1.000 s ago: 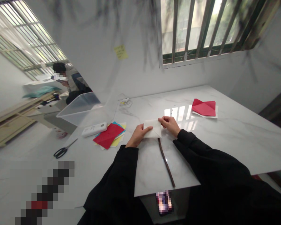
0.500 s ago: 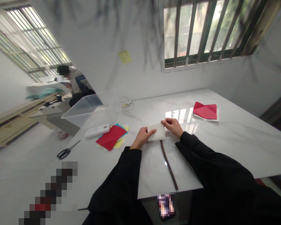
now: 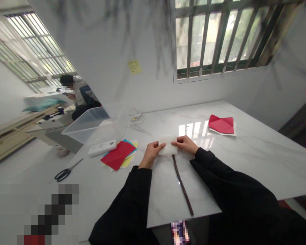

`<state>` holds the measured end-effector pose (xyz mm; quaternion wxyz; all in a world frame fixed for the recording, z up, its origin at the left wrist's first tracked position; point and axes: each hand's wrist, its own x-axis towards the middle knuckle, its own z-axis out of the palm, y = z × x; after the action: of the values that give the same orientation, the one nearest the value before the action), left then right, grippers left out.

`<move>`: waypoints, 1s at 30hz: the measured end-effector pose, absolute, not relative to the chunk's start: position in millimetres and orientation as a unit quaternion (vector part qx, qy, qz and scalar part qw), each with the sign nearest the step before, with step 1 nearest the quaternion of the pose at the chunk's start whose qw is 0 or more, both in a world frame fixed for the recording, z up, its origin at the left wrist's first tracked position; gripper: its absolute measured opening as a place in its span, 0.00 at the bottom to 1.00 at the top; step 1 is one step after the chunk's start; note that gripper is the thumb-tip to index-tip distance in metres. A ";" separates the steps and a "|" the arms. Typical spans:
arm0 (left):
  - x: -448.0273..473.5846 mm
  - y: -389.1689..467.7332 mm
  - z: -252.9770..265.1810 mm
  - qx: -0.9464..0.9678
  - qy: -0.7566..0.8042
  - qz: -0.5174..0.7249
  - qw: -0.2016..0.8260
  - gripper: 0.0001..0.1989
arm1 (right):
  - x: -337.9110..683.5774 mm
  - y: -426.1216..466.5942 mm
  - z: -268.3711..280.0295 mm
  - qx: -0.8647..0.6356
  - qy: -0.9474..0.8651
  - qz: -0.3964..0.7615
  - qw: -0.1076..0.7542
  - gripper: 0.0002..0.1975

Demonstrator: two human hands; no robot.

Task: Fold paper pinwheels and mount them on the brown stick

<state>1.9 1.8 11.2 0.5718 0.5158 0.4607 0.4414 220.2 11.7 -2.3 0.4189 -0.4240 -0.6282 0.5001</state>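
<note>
Scissors (image 3: 66, 172) with black handles at far left on white marble table (image 3: 257, 160); beyond, clear plastic bin (image 3: 91, 124) and white oblong device (image 3: 102, 148). Next right, fanned stack of red, yellow and blue paper sheets (image 3: 118, 156). At centre, small white folded paper (image 3: 167, 146), long axis left to right, held just above table between both hands. Left hand (image 3: 151, 153) pinching left edge, thumb on top, other fingers beneath. Right hand (image 3: 186, 144) pinching right edge, fingertips closed on it. Both hands equally near, one at each short end; paper lying directly between fingertips. Thin dark brown stick (image 3: 183, 185) running from beneath paper toward near table edge, slightly rightward. At far right, folded red paper on white sheet (image 3: 222, 125), well apart from hands.
</note>
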 end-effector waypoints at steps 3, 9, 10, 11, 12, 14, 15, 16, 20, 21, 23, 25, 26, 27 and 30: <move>3.0 0.9 12.3 0.509 0.461 0.446 0.573 0.29 | 218.8 11.1 -3.4 -0.426 -0.631 0.494 0.420 0.26; 3.1 0.1 12.5 0.499 0.459 0.441 0.588 0.28 | 217.0 13.5 -8.8 -0.422 -0.625 0.486 0.441 0.23; 2.8 0.1 12.2 0.500 0.460 0.439 0.587 0.28 | 216.6 13.5 -9.3 -0.425 -0.623 0.484 0.444 0.23; 2.6 0.1 11.8 0.501 0.462 0.438 0.587 0.28 | 216.2 13.4 -9.6 -0.429 -0.621 0.481 0.446 0.22; 2.3 0.1 11.5 0.502 0.463 0.437 0.586 0.28 | 215.9 13.3 -9.8 -0.433 -0.619 0.479 0.447 0.22; 1.6 0.2 10.9 0.507 0.467 0.432 0.582 0.27 | 215.3 13.1 -10.3 -0.438 -0.617 0.478 0.447 0.21; 1.1 0.3 10.7 0.511 0.469 0.429 0.579 0.26 | 215.1 13.1 -10.7 -0.438 -0.617 0.477 0.447 0.21; 0.7 0.4 10.5 0.516 0.471 0.424 0.576 0.26 | 215.1 13.2 -11.1 -0.438 -0.617 0.477 0.446 0.22; -0.8 0.8 9.4 0.531 0.487 0.402 0.565 0.25 | 215.7 13.9 -13.0 -0.439 -0.619 0.479 0.441 0.22; -0.8 0.9 9.1 0.532 0.491 0.400 0.562 0.25 | 215.9 14.0 -13.3 -0.440 -0.620 0.478 0.439 0.22; -0.4 0.9 8.5 0.533 0.492 0.402 0.559 0.26 | 215.6 13.5 -13.3 -0.444 -0.626 0.472 0.435 0.22; 0.2 0.8 8.5 0.532 0.489 0.405 0.560 0.26 | 214.1 12.3 -12.4 -0.447 -0.633 0.464 0.431 0.23; 0.5 0.7 8.8 0.533 0.489 0.406 0.559 0.26 | 213.1 11.4 -11.4 -0.447 -0.637 0.460 0.428 0.23; 0.7 0.6 9.2 0.536 0.490 0.406 0.556 0.25 | 212.1 10.6 -10.0 -0.446 -0.642 0.456 0.426 0.24; 0.6 0.1 11.5 0.547 0.493 0.405 0.542 0.25 | 213.9 9.8 -4.2 -0.457 -0.657 0.430 0.417 0.26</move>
<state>0.6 0.1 11.5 0.5421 0.5468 0.4933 0.4046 213.9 9.8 -4.2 0.4172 -0.4573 -0.6570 0.4303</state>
